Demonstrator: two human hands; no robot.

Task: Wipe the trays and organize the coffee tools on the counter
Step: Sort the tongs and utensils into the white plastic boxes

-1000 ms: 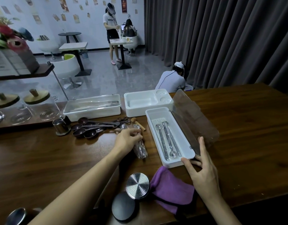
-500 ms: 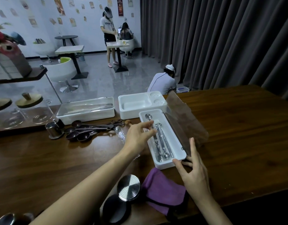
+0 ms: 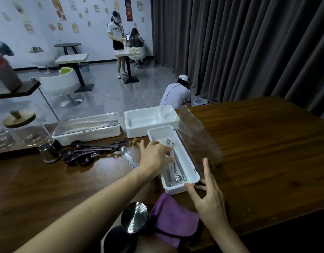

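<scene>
Fingers [image 3: 167, 152] of the left hand [image 3: 155, 156], grip spread and thumb lifted, rest on metal spoons [image 3: 177, 178] inside the open white tray [image 3: 175, 189] at mid-table, apparently settling them lengthwise. The right hand [image 3: 208, 194], grip likewise spread, touches the tray's near corner, probably steadying it against that push.

The left forearm [image 3: 102, 203] and right forearm [image 3: 228, 240] are seen bare to the lower frame edge. The left hand [image 3: 156, 156] and right hand [image 3: 208, 199] are likewise left bare. The fingers [image 3: 207, 170] are noted as slender.
</scene>
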